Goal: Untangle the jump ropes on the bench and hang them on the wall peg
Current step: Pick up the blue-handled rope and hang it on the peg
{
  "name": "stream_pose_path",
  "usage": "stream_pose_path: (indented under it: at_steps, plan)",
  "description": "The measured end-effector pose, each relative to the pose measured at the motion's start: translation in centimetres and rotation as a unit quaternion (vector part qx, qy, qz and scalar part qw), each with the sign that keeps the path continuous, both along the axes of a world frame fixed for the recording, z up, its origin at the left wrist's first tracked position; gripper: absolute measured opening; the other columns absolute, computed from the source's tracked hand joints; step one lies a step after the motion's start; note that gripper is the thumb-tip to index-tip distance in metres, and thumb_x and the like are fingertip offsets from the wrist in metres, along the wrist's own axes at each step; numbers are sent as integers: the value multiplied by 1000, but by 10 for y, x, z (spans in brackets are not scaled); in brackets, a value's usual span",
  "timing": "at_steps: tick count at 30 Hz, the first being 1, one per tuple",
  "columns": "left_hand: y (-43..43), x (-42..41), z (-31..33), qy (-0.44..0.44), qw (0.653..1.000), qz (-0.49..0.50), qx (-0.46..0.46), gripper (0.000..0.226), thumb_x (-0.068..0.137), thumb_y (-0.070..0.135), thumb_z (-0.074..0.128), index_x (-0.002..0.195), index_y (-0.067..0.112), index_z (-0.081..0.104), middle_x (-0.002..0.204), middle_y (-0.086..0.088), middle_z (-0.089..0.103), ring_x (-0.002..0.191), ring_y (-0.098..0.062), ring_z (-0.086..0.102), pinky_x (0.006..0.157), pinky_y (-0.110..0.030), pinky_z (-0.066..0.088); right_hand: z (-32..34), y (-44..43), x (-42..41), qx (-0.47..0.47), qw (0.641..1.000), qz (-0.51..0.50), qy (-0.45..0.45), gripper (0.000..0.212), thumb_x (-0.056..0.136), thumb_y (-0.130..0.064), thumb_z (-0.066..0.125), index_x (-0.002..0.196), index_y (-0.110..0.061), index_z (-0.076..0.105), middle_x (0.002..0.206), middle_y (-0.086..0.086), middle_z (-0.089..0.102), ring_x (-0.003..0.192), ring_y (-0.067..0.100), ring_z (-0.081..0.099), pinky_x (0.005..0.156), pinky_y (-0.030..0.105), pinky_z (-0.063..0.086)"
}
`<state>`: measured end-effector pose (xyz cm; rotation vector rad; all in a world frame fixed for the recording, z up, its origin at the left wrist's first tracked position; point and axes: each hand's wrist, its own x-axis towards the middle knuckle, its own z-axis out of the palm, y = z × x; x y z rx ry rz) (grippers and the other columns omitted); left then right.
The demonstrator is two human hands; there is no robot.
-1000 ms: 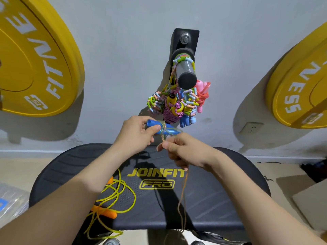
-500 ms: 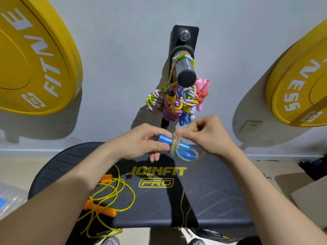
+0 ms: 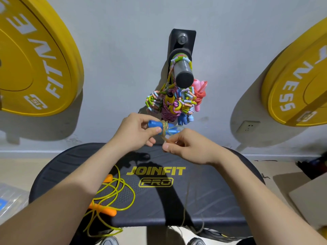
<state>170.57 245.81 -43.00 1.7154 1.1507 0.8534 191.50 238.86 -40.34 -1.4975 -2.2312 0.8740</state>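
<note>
At frame centre, our left hand [image 3: 136, 129] gripped the blue plastic rope handles [image 3: 160, 127] while our right hand [image 3: 185, 147], lower than a moment earlier, pinched the thin tan cord [image 3: 165, 137] now wound tighter around them, suggesting bundling before hanging on the black wall peg [image 3: 183, 71], yellow rope [image 3: 113, 195] left on the worktop [image 3: 203, 191].

Jump ropes [image 3: 174, 103] are hanging from the wall peg [image 3: 182, 71]. Below it, the bench [image 3: 212, 191] is standing, another jump rope [image 3: 109, 200] lying on its left part.
</note>
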Motion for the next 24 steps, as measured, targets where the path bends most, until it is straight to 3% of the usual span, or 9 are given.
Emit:
stream_pose_path:
  at_steps: [3, 7, 9, 12, 14, 17, 19, 21, 24]
  plan:
    - [-5, -3, 2, 103, 991, -82, 15, 26, 94, 18, 80, 110, 38, 78, 69, -3, 77, 58, -18, 75, 58, -26, 61, 4, -3, 1, 76, 994, -9, -73, 44, 100, -42, 69, 72, -9, 70, 56, 7, 54, 56, 23, 44, 60, 42, 44]
    - [-14, -8, 14, 127, 977, -170, -4, 27, 95, 16, 78, 114, 35, 79, 93, -3, 81, 71, -27, 78, 70, -36, 63, 12, -9, 10, 127, 984, -122, -30, 52, 69, -65, 89, 60, -18, 72, 53, -9, 64, 54, 11, 59, 52, 31, 45]
    - [-21, -10, 22, 63, 976, -207, -31, 28, 96, 9, 76, 118, 27, 80, 102, -7, 80, 79, -32, 75, 79, -48, 65, 14, -12, 19, 88, 980, -169, 64, 57, 59, -63, 95, 62, -11, 71, 53, -7, 64, 50, 6, 53, 48, 25, 39]
    - [-30, -12, 34, -91, 961, -244, -98, 32, 93, 13, 77, 125, 20, 78, 111, -24, 76, 77, -28, 69, 83, -46, 65, 16, -19, 29, -5, 942, -168, 292, 47, 67, -50, 94, 69, -8, 74, 59, -2, 61, 54, 8, 49, 52, 19, 40]
    - [-37, -9, 41, -180, 941, -260, -116, 38, 89, 21, 79, 126, 19, 77, 105, -20, 76, 70, -19, 68, 82, -41, 65, 20, -20, 31, -55, 905, -141, 398, 39, 79, -49, 87, 75, -11, 77, 66, 5, 62, 56, 12, 48, 53, 22, 39]
    - [-48, 6, 46, -279, 930, -211, -108, 35, 86, 24, 78, 121, 18, 80, 93, -9, 74, 62, -12, 66, 81, -40, 64, 24, -18, 30, -49, 876, -141, 458, 20, 91, -20, 69, 73, -16, 77, 60, 1, 49, 53, 12, 30, 52, 26, 22]
    - [-48, 18, 44, -310, 937, -126, -105, 29, 90, 22, 76, 118, 15, 79, 87, -10, 74, 62, -14, 68, 80, -40, 65, 21, -18, 26, -56, 876, -157, 453, 30, 95, -21, 62, 68, -22, 76, 57, -3, 46, 49, 10, 29, 48, 22, 24]
    - [-44, 26, 41, -304, 946, -36, -106, 19, 96, 17, 72, 114, 14, 77, 83, -8, 77, 63, -16, 70, 75, -36, 65, 15, -19, 19, -88, 895, -173, 401, 35, 106, -32, 57, 85, -20, 82, 59, -3, 46, 48, 9, 31, 45, 21, 27]
    - [-33, 29, 29, -208, 973, 71, -63, 10, 97, 16, 76, 102, 24, 80, 83, -3, 80, 65, -17, 74, 68, -33, 64, 8, -16, 9, -92, 950, -161, 252, 39, 112, -37, 49, 101, -13, 78, 58, -5, 45, 48, 11, 34, 45, 22, 29]
